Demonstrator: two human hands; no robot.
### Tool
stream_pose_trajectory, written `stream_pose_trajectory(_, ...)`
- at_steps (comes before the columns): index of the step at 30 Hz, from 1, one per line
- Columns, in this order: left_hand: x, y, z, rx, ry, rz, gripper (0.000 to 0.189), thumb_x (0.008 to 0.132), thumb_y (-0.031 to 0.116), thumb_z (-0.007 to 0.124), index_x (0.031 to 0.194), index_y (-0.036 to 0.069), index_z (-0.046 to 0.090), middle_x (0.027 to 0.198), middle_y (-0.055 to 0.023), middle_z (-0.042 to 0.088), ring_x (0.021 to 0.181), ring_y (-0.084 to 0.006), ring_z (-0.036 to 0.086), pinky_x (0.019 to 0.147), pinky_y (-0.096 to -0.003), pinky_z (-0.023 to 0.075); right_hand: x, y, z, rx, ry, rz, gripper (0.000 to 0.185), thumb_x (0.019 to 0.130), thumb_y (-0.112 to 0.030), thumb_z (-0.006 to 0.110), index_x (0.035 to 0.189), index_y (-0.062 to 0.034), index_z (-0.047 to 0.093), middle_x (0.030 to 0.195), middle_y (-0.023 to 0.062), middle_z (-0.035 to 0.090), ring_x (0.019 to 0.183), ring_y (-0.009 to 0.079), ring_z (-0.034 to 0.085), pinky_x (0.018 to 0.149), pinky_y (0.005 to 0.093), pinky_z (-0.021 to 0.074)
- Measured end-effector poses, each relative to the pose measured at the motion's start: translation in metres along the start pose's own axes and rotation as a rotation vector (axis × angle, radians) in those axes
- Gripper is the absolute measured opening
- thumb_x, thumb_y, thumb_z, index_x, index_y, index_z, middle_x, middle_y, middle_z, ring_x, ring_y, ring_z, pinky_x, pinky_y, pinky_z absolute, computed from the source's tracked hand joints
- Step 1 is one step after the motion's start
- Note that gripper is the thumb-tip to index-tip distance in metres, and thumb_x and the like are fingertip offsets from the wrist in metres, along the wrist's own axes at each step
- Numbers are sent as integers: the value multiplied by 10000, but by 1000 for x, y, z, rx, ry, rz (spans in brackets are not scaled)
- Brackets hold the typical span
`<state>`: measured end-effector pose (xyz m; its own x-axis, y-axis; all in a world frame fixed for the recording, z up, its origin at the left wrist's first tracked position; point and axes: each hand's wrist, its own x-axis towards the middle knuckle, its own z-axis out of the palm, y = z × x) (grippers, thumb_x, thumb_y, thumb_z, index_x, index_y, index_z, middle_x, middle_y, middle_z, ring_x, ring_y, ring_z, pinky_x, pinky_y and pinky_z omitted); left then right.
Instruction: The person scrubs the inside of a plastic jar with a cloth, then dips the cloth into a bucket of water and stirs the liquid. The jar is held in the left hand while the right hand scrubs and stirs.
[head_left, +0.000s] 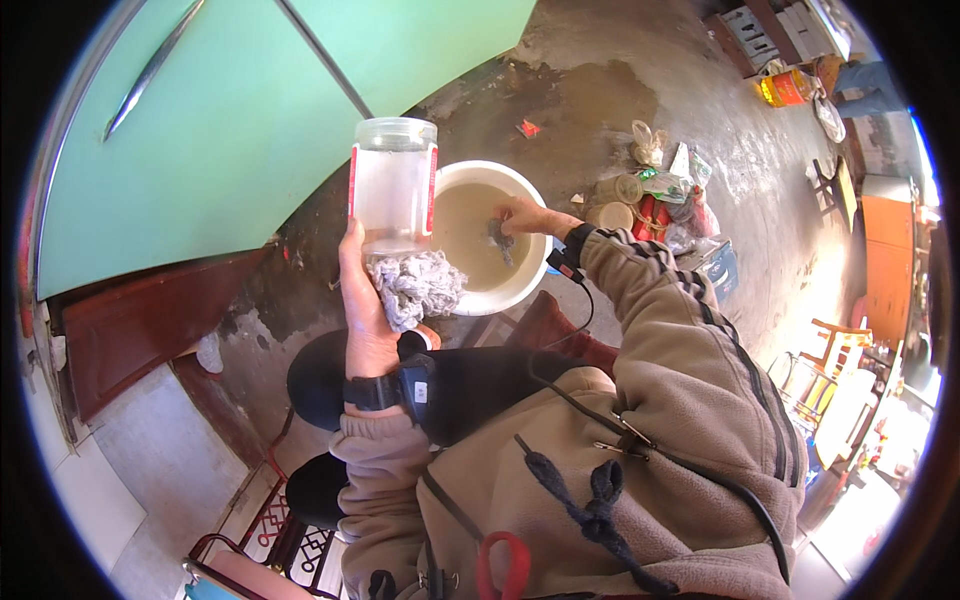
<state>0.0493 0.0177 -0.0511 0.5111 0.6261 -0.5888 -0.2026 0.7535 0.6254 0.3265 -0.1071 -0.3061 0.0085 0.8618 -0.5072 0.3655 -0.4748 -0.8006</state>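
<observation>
My left hand (360, 300) grips a clear plastic jar (394, 187) with a red-edged label. A crumpled grey-white cloth (417, 289) is bunched against the jar's lower end, beside my palm. Beyond it, a round white bucket (534, 289) holds cloudy brownish water (469, 232). Over that water, my right hand (523, 215) pinches a small dark grey rag (500, 241), which hangs down at the water's surface. Whether the rag's lower end is under water is hard to tell.
A pale green cabinet (225, 150) with a metal handle fills the upper left. Right of the bucket, plastic bags (667, 184), jars (617, 189) and a dark box (718, 268) lie on the concrete floor (750, 172). Wet patches (600, 97) darken it. A cable (589, 300) runs from my right wrist.
</observation>
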Motion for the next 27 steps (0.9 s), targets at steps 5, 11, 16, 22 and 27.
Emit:
stream_pose_trajectory(5,-5,-7,8,43,-87,-32,727,1113,628,557,1427,-21,651,1150,-187,763,1103,-361,788,939,-515,658,-65,-64,-40,495,79,-126,354,900,-9,694,1254,-24,698,1098,58,739,1039,163,706,922,356,590)
stream_pose_trajectory(11,-7,-19,8,64,-108,-72,597,1062,589,697,1332,57,720,1031,-112,791,906,-241,788,798,-414,662,-124,-141,-41,679,398,-495,397,990,-31,736,1378,-52,654,1147,34,672,1031,117,677,920,316,588)
stream_pose_trajectory(16,-17,-22,3,143,-102,-147,531,1032,504,771,1313,57,719,1050,-105,787,906,-220,782,790,-397,655,-128,-186,-29,384,722,-561,339,989,-81,787,1317,-38,713,1255,64,629,1083,183,693,880,313,595)
stream_pose_trajectory(22,-21,-21,2,319,-71,7,424,1014,387,791,1297,98,663,1066,-72,716,858,-191,741,772,-366,644,-121,-207,-32,363,809,-600,349,1001,-85,786,1343,-41,727,1267,89,643,1074,188,701,911,332,593)
stream_pose_trajectory(27,-17,-17,-4,249,-99,58,512,1008,356,797,1394,83,601,1105,-83,700,886,-196,734,779,-352,630,-120,-204,-42,479,634,-538,327,1051,-51,737,1371,12,720,1254,65,661,1090,143,708,928,318,593)
